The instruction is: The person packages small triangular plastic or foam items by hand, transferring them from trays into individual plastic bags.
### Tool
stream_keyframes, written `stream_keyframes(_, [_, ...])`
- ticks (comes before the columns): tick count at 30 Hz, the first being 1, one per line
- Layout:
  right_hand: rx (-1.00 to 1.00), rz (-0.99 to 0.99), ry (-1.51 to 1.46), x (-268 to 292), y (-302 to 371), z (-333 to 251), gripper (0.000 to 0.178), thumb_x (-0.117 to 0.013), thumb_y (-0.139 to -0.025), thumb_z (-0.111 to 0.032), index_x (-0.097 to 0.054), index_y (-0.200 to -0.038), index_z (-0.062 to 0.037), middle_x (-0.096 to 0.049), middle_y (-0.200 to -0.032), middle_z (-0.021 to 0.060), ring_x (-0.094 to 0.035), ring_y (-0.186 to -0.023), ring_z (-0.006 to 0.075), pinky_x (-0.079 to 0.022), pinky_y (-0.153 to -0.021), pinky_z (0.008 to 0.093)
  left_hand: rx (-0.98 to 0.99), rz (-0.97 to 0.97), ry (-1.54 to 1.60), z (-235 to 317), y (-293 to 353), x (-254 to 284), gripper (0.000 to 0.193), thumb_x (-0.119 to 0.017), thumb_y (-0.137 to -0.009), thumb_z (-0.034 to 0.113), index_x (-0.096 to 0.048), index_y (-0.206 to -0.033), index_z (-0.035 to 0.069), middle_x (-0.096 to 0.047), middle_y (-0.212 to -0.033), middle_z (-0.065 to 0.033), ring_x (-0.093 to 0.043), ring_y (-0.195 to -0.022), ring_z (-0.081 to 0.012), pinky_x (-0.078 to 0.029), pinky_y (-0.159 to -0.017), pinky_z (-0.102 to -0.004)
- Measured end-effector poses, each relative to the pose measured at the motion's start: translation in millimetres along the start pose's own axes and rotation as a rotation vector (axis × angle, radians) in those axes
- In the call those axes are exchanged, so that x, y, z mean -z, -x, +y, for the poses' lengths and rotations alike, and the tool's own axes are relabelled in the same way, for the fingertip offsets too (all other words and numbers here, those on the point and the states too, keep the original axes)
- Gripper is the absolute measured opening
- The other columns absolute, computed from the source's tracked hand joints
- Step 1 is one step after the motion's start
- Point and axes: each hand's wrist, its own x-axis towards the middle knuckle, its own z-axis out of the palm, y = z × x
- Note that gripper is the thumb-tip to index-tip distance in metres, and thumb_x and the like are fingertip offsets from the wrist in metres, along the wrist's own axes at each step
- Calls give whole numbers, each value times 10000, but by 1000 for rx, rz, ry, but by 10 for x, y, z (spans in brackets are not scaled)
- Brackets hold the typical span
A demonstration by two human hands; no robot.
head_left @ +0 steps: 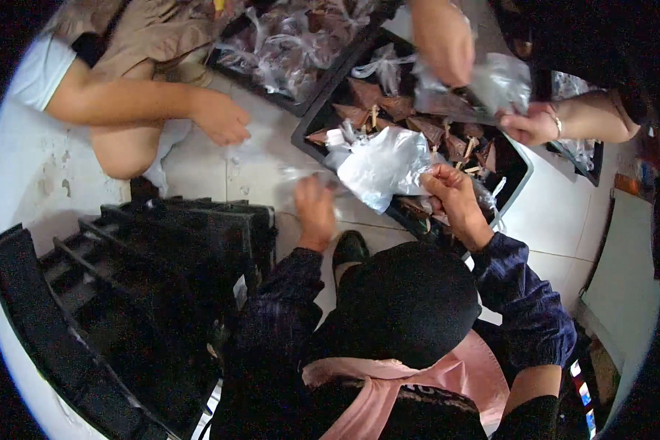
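My right hand point(453, 199) grips the edge of a clear plastic bag point(385, 165) between thumb and fingers. The bag lies over a black tray point(522, 174) of brown pointed pieces point(458, 147), several with pale wooden sticks. To the left, beside the tray's near corner, my left hand point(317, 213) is smeared by motion. A blurred bit of clear plastic shows at its fingertips; whether it is held cannot be told. Both my sleeves are dark blue.
Another black tray point(301, 106) of tied clear bags stands farther back. A co-worker's hand point(224, 117) reaches in at left. Across the tray, another person's hands point(447, 48) handle a clear bag point(500, 84). A ribbed black crate point(161, 257) stands at my left.
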Motion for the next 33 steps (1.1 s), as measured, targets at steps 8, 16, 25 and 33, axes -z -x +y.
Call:
stream_keyframes(8, [126, -166, 71, 263, 91, -116, 114, -546, -955, -156, -596, -872, -97, -493, -652, -78, -391, -500, 17, -291, -453, 179, -68, 144, 568, 1046, -1096, 432, 699, -670, -716, 71, -401, -1360, 32, -552, -1162, -182, -518, -1084, -346, -324, -1027, -467])
stream_keyframes(16, [61, 209, -60, 1233, 653, -377, 123, -547, -947, -190, -541, -837, -136, -384, -622, -85, -295, -493, 31, -244, -449, 190, -32, 149, 126, 403, -1072, 91, 158, -627, -787, 76, -652, -942, 67, -636, -890, -75, -549, -855, -270, -390, -818, -405])
stream_keyframes(25, [-76, 18, -162, 1589, 908, -332, 75, -534, -960, -160, -580, -926, -111, -478, -705, -70, -343, -527, 33, -256, -462, 198, 250, 228, -42, 494, -936, 554, 189, -587, -844, 75, -617, -1024, 29, -569, -1040, -164, -541, -948, -315, -407, -866, -426])
stream_keyframes(33, [46, -205, -175, 1746, 979, -357, 108, -568, -951, -193, -600, -1002, -102, -504, -712, -71, -345, -521, 29, -258, -455, 195, 767, -1022, 1637, 1892, -1597, 114, 458, -585, -914, 438, -585, -1131, 36, -628, -972, -33, -634, -804, -137, -517, -616, -265])
